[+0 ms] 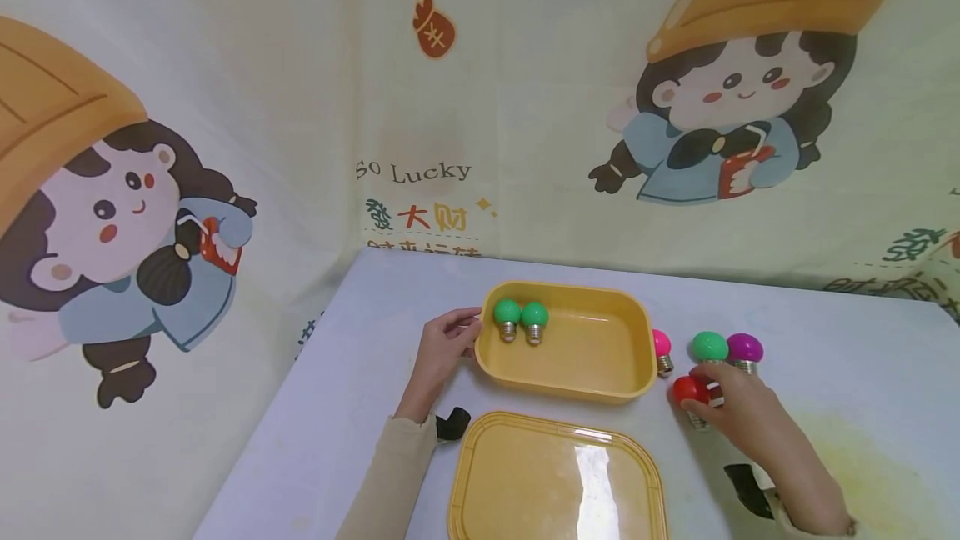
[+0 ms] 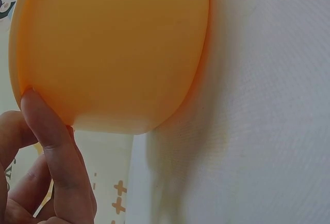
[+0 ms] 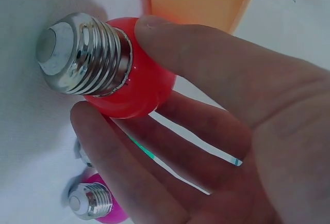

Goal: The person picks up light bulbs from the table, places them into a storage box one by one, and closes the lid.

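Observation:
My left hand [image 1: 442, 352] touches the left end of a yellow plastic box [image 1: 577, 390], its fingertips on the outer wall near the rim. Two green light bulbs [image 1: 535, 315] stand side by side inside the box, at its left end. To the right of the box, my right hand [image 1: 750, 408] holds a red light bulb [image 3: 144, 90] between thumb and fingers. Its silver screw base [image 3: 87, 53] points away from the palm, close over the table. Just beyond that hand lie another green bulb [image 1: 708, 346] and a purple bulb [image 1: 745, 347].
A pink bulb [image 1: 662, 343] lies against the right end of the box. In front of the box a yellow lid [image 1: 525, 482] lies flat on the white table [image 1: 315, 457]. A printed cloth [image 1: 525, 107] hangs behind the table and along its left side.

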Available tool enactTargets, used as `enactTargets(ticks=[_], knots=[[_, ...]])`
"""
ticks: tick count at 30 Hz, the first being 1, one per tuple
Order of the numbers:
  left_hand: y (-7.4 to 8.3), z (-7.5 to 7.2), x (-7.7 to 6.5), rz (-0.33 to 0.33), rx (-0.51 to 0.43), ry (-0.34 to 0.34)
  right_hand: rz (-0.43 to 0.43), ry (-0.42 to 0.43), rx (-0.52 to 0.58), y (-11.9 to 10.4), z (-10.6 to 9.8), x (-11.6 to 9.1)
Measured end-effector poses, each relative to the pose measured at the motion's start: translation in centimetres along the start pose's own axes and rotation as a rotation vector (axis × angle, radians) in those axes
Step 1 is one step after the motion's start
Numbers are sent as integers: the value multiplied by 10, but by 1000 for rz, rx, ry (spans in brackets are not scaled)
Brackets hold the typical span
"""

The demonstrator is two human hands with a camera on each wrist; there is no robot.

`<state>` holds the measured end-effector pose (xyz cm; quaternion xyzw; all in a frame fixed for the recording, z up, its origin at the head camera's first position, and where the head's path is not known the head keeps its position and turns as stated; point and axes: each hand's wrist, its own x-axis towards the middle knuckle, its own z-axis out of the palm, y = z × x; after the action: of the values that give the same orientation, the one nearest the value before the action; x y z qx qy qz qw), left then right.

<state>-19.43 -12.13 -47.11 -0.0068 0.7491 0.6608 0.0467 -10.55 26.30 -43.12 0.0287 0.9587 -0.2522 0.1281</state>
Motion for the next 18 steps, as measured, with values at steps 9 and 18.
enactTargets(ticks=[9,18], knots=[[-1,0,-1,-6,-6,2,-70,78,3,-3,-4,-4],[0,0,0,2,-1,3,-140,154,35,-10,-8,-13]])
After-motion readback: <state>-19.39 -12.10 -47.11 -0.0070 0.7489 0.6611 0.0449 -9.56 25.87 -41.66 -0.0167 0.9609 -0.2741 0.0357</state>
